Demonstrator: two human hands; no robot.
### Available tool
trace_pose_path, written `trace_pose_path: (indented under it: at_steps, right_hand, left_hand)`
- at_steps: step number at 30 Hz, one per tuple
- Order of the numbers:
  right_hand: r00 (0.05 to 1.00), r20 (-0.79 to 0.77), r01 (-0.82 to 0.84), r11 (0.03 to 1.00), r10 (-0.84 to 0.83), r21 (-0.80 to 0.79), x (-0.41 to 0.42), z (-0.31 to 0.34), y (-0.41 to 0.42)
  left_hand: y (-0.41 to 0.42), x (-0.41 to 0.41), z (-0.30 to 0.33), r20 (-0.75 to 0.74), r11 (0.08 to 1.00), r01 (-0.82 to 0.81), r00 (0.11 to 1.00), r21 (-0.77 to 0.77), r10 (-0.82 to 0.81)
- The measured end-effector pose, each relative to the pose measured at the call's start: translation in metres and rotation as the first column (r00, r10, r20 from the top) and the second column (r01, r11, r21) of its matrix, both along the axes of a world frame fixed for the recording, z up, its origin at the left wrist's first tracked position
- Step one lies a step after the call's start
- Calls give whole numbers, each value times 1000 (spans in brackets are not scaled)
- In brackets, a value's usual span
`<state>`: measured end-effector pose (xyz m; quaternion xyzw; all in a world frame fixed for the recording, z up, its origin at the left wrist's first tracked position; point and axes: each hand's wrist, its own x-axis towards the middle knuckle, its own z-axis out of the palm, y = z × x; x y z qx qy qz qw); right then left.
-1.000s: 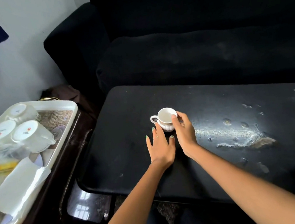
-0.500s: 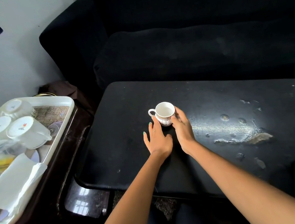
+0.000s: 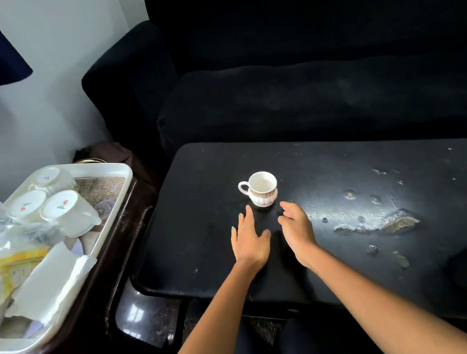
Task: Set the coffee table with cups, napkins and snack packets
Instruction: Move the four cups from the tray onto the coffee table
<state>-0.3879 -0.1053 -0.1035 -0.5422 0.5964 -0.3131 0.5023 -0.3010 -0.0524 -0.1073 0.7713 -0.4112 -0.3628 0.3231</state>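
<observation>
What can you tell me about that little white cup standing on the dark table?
The cup is small and white, glossy like glazed ceramic, with a patterned brownish band round its middle and a ribbed, bulging base. A loop handle sticks out on its left side. It stands upright, mouth up, and looks empty inside. It sits on the black coffee table, toward the sofa side. Nothing grips it: the left hand and right hand lie just in front, apart from it.
</observation>
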Motion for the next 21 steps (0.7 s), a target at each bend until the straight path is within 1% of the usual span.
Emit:
trace_pose_path:
  at_steps: [4,8,9,14,21]
  right_hand:
    - [983,-123,-137,990,138,13,-3,9,20]
    - [958,-159,-235,972,236,28,0,25,44]
    - [956,-158,-248,968,249,26,2,29,50]
    - [942,-184,-293,955,282,-35,18,57,72]
    - [924,-160,-369,918,347,-146,61,102,89]
  left_hand:
    - [17,-3,7,19,999,41,999,31,-41]
    - [38,-2,29,-103,998,43,994,48,-38]
    - [43,0,35,-112,997,52,993,50,-46]
    - [64,23,59,-45,996,89,995,13,-88]
    - [84,66,102,60,995,42,998,-95,-37]
